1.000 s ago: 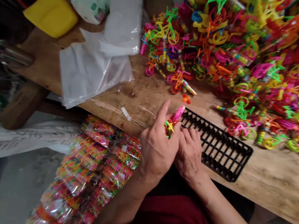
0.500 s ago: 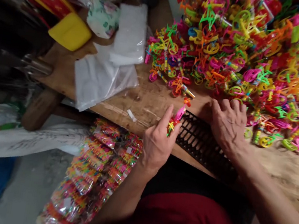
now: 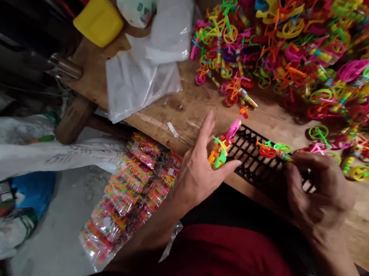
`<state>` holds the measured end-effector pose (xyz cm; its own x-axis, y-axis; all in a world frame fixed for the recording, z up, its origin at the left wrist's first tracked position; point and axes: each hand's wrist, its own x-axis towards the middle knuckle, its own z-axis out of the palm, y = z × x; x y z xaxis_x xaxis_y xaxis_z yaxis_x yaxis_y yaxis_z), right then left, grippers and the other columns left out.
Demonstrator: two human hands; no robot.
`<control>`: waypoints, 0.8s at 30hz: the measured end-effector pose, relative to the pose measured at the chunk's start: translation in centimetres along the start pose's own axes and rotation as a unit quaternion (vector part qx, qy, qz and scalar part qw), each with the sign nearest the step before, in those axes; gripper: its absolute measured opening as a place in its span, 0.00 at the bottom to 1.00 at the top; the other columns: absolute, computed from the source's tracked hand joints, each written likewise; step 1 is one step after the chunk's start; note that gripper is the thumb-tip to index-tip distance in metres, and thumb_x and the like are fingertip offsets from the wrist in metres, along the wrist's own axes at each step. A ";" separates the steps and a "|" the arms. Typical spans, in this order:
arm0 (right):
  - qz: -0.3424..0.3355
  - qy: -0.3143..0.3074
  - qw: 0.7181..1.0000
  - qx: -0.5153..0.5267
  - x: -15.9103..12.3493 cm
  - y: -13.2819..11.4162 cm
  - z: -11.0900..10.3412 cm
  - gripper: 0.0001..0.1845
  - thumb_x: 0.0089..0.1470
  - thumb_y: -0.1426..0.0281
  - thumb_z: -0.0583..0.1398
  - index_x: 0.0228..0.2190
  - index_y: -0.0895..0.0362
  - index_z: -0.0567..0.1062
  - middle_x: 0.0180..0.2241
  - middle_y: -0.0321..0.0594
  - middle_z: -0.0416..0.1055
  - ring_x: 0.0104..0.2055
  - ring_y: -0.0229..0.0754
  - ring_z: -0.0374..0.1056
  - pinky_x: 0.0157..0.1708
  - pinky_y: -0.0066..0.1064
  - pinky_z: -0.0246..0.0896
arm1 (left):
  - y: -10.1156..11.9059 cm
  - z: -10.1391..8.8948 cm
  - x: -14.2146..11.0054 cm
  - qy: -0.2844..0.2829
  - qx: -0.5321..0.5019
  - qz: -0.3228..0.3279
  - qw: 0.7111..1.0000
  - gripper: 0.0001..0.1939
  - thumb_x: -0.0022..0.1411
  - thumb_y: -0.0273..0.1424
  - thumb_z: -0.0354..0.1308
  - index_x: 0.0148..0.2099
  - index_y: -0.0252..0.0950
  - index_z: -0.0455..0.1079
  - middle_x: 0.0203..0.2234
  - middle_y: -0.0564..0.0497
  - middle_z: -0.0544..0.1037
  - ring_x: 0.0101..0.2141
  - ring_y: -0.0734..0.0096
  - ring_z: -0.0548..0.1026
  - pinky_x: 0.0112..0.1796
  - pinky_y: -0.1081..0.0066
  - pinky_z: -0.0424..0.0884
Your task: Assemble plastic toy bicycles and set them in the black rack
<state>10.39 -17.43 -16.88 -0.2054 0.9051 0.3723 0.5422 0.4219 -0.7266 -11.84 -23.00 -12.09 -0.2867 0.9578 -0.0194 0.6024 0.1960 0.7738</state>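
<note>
A black slotted rack [image 3: 253, 165] lies along the front edge of the wooden table. Pink, yellow, orange and green plastic toys [image 3: 219, 150] stand in a row at its left end. My left hand [image 3: 196, 170] is beside this row, fingers stretched and thumb held apart, with the toys between them. Over the rack, my right hand [image 3: 324, 193] pinches the end of a small toy bicycle [image 3: 270, 150] in orange and green, with a striped tube on it. The right part of the rack is partly hidden under that hand.
A big heap of colourful plastic toys [image 3: 310, 50] covers the back right of the table. Clear plastic bags [image 3: 143, 87] lie at the left, near a yellow container [image 3: 100, 19]. Packed bags of toys [image 3: 128, 185] are on the floor below the table edge.
My right hand has come back from the edge of the heap to the rack, now with a toy bicycle. The left hand's fingers have spread from the toys. The view has shifted.
</note>
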 end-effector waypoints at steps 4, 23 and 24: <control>-0.078 -0.015 0.982 -0.169 -1.1 0.5 -0.4 0.08 0.62 0.70 0.62 0.43 0.52 0.77 0.43 0.50 0.79 0.46 0.56 0.73 0.44 0.49 0.64 | -1.2 -0.8 -1.0 -0.052 0.002 -0.005 0.999 0.51 0.61 0.26 0.67 0.78 0.41 0.43 0.58 0.41 0.77 0.55 0.58 0.79 0.58 0.61 0.76; -0.081 -0.074 0.980 -0.167 -0.8 1.2 -0.4 0.09 0.67 0.70 0.55 0.45 0.54 0.74 0.40 0.46 0.75 0.42 0.48 0.71 0.43 0.40 0.68 | -1.5 -0.2 -1.8 -0.053 -0.057 -0.074 0.994 0.51 0.62 0.28 0.64 0.78 0.41 0.40 0.61 0.39 0.76 0.57 0.58 0.78 0.59 0.57 0.75; -0.070 -0.071 0.984 -0.149 -0.6 1.0 -0.6 0.07 0.66 0.70 0.56 0.45 0.53 0.73 0.38 0.44 0.75 0.40 0.47 0.72 0.41 0.38 0.68 | -1.6 -0.6 -1.9 -0.062 -0.065 -0.071 0.993 0.53 0.61 0.28 0.66 0.79 0.43 0.38 0.65 0.38 0.71 0.62 0.56 0.74 0.62 0.55 0.72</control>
<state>11.56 -17.58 -17.48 -0.3958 0.8463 0.3564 0.7112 0.5281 -0.4640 -12.72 -25.22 -12.93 -0.2630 0.9425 -0.2063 0.4583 0.3102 0.8329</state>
